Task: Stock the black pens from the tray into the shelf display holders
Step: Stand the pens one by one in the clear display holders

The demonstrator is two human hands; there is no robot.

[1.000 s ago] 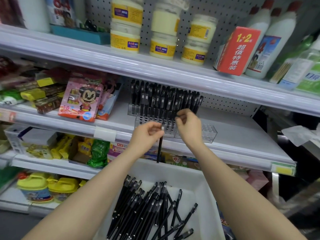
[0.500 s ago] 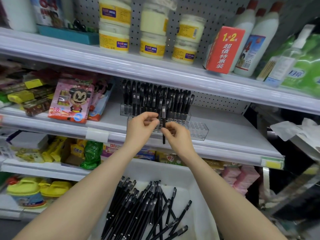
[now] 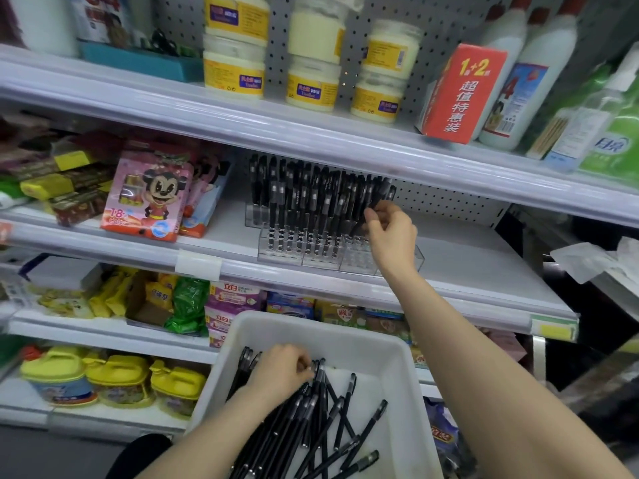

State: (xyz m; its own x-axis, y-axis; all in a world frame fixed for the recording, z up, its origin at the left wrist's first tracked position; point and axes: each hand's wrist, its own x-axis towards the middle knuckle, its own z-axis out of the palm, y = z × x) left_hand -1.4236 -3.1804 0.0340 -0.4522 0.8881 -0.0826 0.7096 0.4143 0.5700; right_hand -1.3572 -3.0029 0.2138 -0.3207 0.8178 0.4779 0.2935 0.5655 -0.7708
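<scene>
While the left hand [image 3: 283, 371] grips pens [image 3: 311, 426] in the tray [image 3: 409, 392], the right hand [image 3: 390, 236] pinches a shelved pen [image 3: 361, 216].

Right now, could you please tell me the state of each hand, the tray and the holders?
Tray: part full of loose pens.
Holders: left slots filled, right end empty.
Left hand: in tray, fingers curled on loose pens.
Right hand: pinching a pen at holders.

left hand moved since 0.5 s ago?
Yes. The left hand dropped from beside the clear pen holder on the shelf down into the white tray, where its fingers now curl at the loose pens.
</scene>
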